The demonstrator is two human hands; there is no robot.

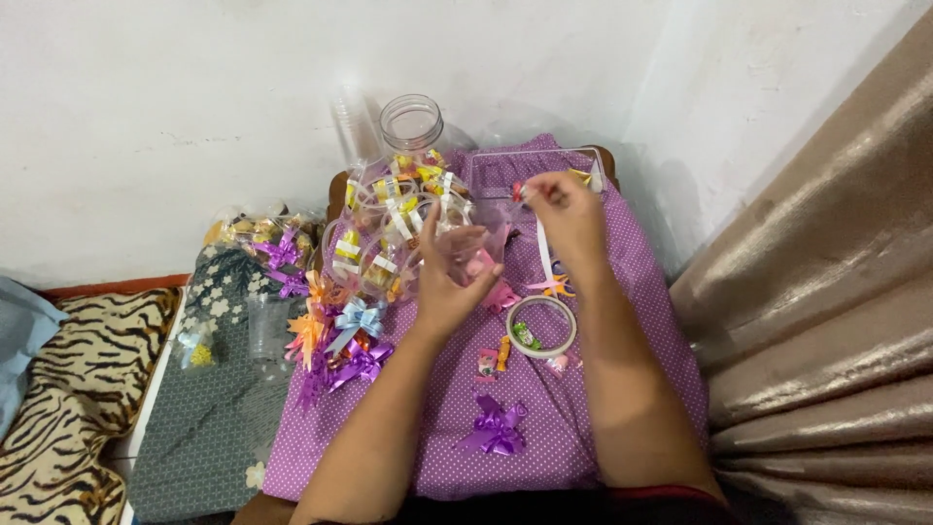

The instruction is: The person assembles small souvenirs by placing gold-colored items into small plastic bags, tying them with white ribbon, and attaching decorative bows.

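My left hand (449, 274) grips a clear plastic cup (473, 240) with something pink inside, held above the purple dotted cloth (569, 428). My right hand (564, 216) is raised just right of the cup, fingers pinched on the end of a white tape strip (543, 251) that hangs down toward the tape roll (541, 327) on the cloth. Small wrapped candies (494, 358) lie beside the roll. A purple ribbon bow (497, 428) rests near the front edge.
A heap of filled, taped clear cups (389, 228) and a tall clear jar (412, 124) stand at the back left. Colourful bows (340, 335) pile at the cloth's left edge. An empty cup (264, 329) sits on the grey mat. A curtain (826, 321) hangs at right.
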